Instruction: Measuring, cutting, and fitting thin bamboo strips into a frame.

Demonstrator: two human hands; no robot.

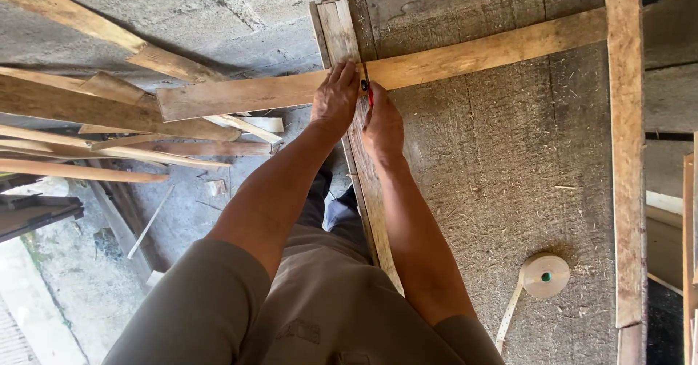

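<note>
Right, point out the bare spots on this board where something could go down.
Free: the rough panel between the crossing plank, the right batten and the tape roll. Crowded: the left edge, where both hands meet.

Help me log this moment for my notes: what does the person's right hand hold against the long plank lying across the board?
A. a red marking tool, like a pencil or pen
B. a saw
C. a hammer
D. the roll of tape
A: the right hand grips a thin red marking tool at the long plank, while the roll of tape lies apart on the board.
</note>
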